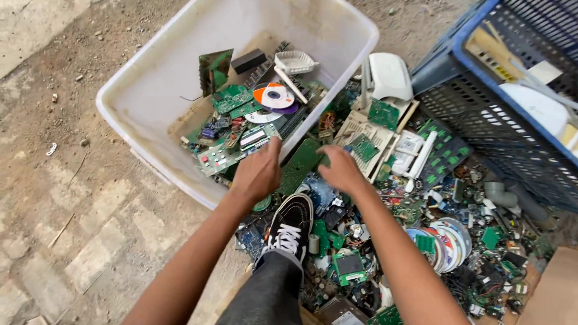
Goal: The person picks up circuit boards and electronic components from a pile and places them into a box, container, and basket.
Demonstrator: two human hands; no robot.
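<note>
My left hand (257, 173) rests on the near rim of a white plastic tub (150, 90), fingers curled over the edge beside a large green circuit board (301, 164). That same board's right end is under my right hand (341, 170), fingers bent down onto it. Whether either hand truly grips the board is hard to tell. The tub holds several circuit boards (232, 99), discs (274, 96) and a white tray. My black sneaker (291, 227) stands on the scrap just below both hands.
A heap of circuit boards, discs (448, 238), cables and white plastic casings (388, 75) covers the ground to the right. A blue plastic crate (512, 114) stands at the upper right. Bare paving and dirt lie to the left. Cardboard (551, 295) sits at the lower right.
</note>
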